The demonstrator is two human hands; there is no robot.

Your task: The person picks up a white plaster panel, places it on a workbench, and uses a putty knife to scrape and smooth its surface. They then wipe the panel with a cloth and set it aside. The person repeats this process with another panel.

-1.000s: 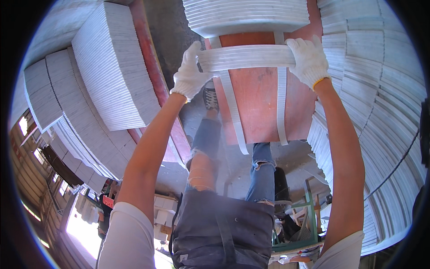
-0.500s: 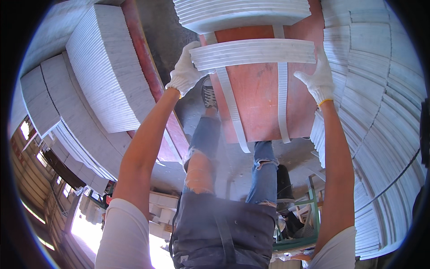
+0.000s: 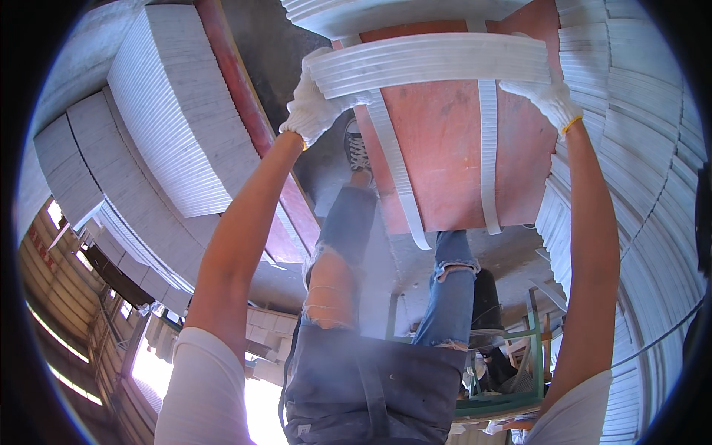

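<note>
I see left hand (image 3: 307, 100), right hand (image 3: 547, 96): fingers gripping slats (image 3: 434, 59), one end each, over red board (image 3: 449, 159).

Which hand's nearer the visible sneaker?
Left. The left hand is just above and left of the sneaker in view, at the white slats' left end; the right hand is well to its right, at their other end.

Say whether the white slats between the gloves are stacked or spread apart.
Stacked: the white slats show as close parallel layers in one bundle, left hand and right hand at its ends.
</note>
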